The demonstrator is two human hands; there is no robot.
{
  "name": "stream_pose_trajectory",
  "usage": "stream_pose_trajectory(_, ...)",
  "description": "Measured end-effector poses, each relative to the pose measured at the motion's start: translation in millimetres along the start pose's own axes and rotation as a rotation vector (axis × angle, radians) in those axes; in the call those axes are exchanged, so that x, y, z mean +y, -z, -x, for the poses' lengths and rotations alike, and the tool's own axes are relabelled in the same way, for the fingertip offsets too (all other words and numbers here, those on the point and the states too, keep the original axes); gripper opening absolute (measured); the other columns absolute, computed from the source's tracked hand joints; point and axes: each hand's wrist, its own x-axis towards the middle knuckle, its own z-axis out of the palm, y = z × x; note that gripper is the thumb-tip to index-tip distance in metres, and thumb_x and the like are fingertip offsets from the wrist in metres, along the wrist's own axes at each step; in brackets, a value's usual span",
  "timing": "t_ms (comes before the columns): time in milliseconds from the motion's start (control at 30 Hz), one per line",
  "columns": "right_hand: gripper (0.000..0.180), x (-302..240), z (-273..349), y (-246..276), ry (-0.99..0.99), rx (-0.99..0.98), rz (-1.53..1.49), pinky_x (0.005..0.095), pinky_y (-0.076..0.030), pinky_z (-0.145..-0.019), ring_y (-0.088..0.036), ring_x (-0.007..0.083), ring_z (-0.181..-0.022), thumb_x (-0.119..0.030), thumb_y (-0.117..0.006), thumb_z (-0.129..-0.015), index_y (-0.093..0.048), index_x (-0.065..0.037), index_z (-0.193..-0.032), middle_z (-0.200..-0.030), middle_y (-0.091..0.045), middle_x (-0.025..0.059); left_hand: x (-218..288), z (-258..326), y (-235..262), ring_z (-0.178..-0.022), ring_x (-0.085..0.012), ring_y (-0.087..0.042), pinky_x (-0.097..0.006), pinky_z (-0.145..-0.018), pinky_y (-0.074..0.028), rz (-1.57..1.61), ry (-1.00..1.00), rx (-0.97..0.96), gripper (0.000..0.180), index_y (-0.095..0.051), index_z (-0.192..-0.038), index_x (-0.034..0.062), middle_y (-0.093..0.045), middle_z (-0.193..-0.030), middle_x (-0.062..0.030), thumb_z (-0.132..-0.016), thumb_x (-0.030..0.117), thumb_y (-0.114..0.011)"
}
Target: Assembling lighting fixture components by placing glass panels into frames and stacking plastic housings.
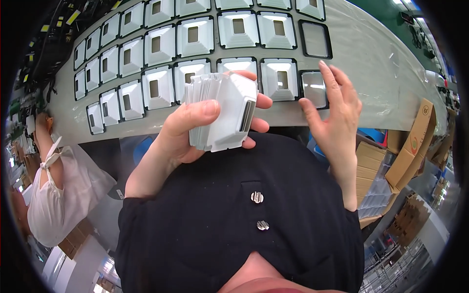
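My left hand (195, 129) grips a stack of white square funnel-shaped plastic parts (222, 110), held on edge just above the near edge of the grey table (371, 63). My right hand (334, 105) is open with fingers spread and holds nothing; its fingertips are at a black square frame with a clear pane (313, 88) lying on the table. Rows of black frames fitted with white funnel parts (195, 36) cover the table beyond. Another black frame without a white part (315, 39) lies at the right end of the row above.
A person in a white top (58, 190) stands at the left. Open cardboard boxes (405, 151), one with stacked clear pieces (378, 198), sit at the lower right. A green surface (391, 17) runs behind the table.
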Motion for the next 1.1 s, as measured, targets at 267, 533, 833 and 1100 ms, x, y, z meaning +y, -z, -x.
stream_pose_trajectory(267,0.055,-58.4,-39.0,17.5,0.608,0.058,-0.414,0.0348,-0.049,-0.087,-0.056,0.0265,-0.108,0.004,-0.066,-0.061,-0.070,-0.011,-0.114,-0.122,-0.057,0.0084,0.9,4.8,-11.8,-0.101,-0.0264,-0.065,-0.037,-0.077,-0.058,-0.019,0.071,0.101,0.062,-0.044,-0.133,0.0014,-0.059,-0.114,-0.0144,-0.086,0.035,-0.067)
stream_pose_trajectory(533,0.042,-42.6,-35.5,25.7,0.617,0.073,-0.362,0.0332,-0.050,-0.080,-0.060,0.0253,-0.099,0.004,-0.068,-0.062,-0.071,-0.009,-0.102,-0.114,-0.064,0.0064,3.5,-0.7,-11.6,-0.100,-0.0228,-0.064,-0.034,-0.077,-0.057,-0.011,0.125,0.094,0.065,-0.045,-0.133,0.0028,-0.060,-0.112,-0.0132,-0.083,0.034,-0.071)
stream_pose_trajectory(833,0.032,-36.4,-44.3,39.9,0.654,0.023,-0.333,0.0319,-0.048,-0.077,-0.062,0.0228,-0.093,-0.003,-0.070,-0.062,-0.071,-0.009,-0.094,-0.105,-0.066,0.0057,3.9,-13.8,-7.0,-0.098,-0.0167,-0.060,-0.033,-0.081,-0.052,-0.077,0.163,0.117,0.072,-0.040,-0.137,0.0058,-0.059,-0.111,-0.0079,-0.078,0.029,-0.074)
stream_pose_trajectory(1100,0.022,75.7,-68.5,13.5,-0.386,-0.071,-1.137,0.0211,-0.042,-0.068,-0.054,0.0058,-0.074,-0.007,-0.068,-0.086,-0.061,-0.001,-0.105,-0.083,-0.065,0.0001,9.8,-18.7,-5.0,-0.100,-0.0276,-0.064,-0.039,-0.080,-0.057,-0.032,0.154,0.159,0.074,-0.037,-0.138,0.0017,-0.056,-0.121,-0.0207,-0.079,0.035,-0.067)
